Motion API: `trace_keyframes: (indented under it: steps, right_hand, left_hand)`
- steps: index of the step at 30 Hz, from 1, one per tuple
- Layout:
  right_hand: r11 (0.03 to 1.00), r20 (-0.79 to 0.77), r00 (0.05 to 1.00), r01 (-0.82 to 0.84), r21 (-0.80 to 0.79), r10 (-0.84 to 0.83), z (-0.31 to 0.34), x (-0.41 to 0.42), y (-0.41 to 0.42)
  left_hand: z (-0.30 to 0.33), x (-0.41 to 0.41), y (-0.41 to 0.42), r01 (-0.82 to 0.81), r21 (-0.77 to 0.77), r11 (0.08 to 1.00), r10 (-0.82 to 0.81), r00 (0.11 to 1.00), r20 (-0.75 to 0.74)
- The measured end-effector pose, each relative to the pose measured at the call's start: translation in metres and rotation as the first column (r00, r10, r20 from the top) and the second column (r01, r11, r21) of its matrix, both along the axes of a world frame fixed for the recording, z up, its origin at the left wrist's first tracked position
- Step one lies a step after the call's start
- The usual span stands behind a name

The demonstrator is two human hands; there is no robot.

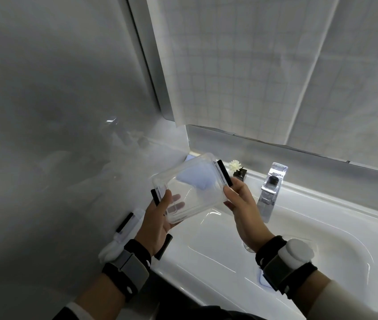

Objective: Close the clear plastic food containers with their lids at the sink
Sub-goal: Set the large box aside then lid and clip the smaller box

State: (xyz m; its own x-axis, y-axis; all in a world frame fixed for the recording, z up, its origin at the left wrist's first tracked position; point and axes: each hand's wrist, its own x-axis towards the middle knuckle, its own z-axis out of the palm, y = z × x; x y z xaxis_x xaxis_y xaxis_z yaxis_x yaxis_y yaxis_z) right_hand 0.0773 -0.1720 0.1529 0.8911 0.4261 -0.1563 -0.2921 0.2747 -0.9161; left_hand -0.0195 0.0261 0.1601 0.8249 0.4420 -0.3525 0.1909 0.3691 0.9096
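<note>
A clear plastic container (197, 192) with black side clips is held tilted above the left part of the sink. My left hand (160, 218) grips its near left edge, fingers showing through the plastic. My right hand (241, 199) holds its right side by the black clip (224, 173). Something pale blue shows through its far corner. Another clear container piece with a black clip (126, 224) lies on the ledge at the left wall, partly hidden by my left wrist. A further black clip (163, 247) pokes out under my left hand.
The white sink basin (218, 255) lies below my hands, its drain partly hidden by my right wrist. A chrome faucet (271, 188) stands at the back rim. A small black vase with a white flower (236, 169) sits behind the container. The glossy wall is close on the left.
</note>
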Motion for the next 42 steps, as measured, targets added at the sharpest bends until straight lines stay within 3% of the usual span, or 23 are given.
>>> trace_keyframes:
  steps: [2, 5, 9, 17, 20, 23, 29, 42]
  right_hand:
    - [0.999, 0.07, 0.997, -0.043, -0.021, 0.045, 0.004, 0.0, -0.001]
    - [0.989, 0.172, 0.985, 0.058, -0.136, -0.034, 0.004, -0.005, 0.004]
    - [0.943, 0.322, 0.946, 0.13, -0.308, -0.026, -0.003, -0.014, 0.013]
    - [0.883, 0.31, 0.948, 0.082, -0.462, 0.075, 0.0, -0.034, 0.024]
    - [0.855, 0.236, 0.971, 0.087, -0.511, 0.043, 0.002, -0.038, 0.033]
    - [0.852, 0.112, 0.989, -0.024, -0.522, 0.096, 0.001, -0.043, 0.046]
    - [0.893, -0.159, 0.948, -0.313, -0.322, 0.275, -0.006, -0.056, 0.073]
    - [0.845, -0.346, 0.857, -0.476, -0.244, 0.383, -0.041, -0.081, 0.117]
  left_hand:
    - [-0.001, -0.001, 0.002, 0.008, 0.009, 1.0, -0.008, 1.0, 0.0]
    - [-0.006, -0.001, 0.001, -0.016, 0.065, 0.998, 0.016, 1.0, -0.005]
    - [-0.014, -0.001, -0.001, -0.053, 0.296, 0.954, 0.075, 0.995, -0.063]
    - [-0.01, -0.01, 0.023, -0.086, 0.526, 0.846, 0.137, 0.989, -0.059]
    - [-0.001, -0.016, 0.035, -0.116, 0.655, 0.746, 0.174, 0.984, -0.025]
    - [0.008, -0.026, 0.052, -0.066, 0.758, 0.649, 0.162, 0.985, -0.052]
    - [0.005, -0.055, 0.08, -0.024, 0.885, 0.465, 0.229, 0.969, -0.094]
    - [-0.031, -0.089, 0.091, -0.002, 0.874, 0.485, 0.353, 0.915, -0.194]
